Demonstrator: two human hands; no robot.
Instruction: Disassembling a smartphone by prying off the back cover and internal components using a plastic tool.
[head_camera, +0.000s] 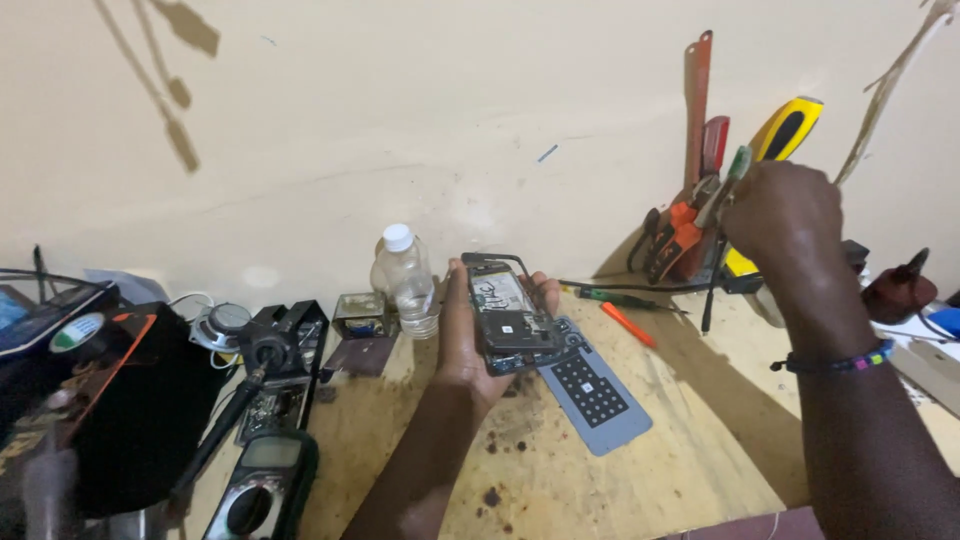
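opened phone (508, 318) sits gripped in left hand (462, 345), right hand (782, 208) well apart.

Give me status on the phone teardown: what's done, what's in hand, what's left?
Done: the back cover is off and lies on the wooden bench; the opened phone shows its internals. In hand: the left hand holds the phone up, while the right hand grips a green-handled tool by the tool rack. Left: the internals look still in place; the cover is not refitted.
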